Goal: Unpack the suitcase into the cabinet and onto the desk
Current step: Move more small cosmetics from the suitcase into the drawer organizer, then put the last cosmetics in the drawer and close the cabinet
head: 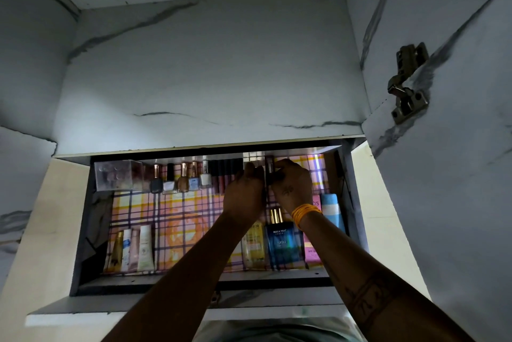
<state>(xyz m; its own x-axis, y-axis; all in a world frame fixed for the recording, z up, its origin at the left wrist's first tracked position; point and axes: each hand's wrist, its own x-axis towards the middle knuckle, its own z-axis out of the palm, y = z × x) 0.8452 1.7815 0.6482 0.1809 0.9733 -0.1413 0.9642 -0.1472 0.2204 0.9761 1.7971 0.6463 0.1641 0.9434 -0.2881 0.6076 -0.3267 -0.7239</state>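
A pulled-out drawer (80, 231) of the cabinet (210, 70) is lined with plaid paper (177, 219). At its far left corner stands a clear plastic box (117, 175), and four tubes (130, 251) stand at the near left. Beside the box runs a row of nail polish bottles (178, 178), then dark lip gloss tubes (224, 175). The left hand (243, 197) reaches the back row, its fingers curled over something hidden from view. Just beside it, the right hand (292, 189), with orange bangles (306, 214) at the wrist, pinches a slim dark tube (269, 172) upright. Below stand a yellow bottle (253, 244), a blue perfume bottle (282, 242) and a pink box (313, 253).
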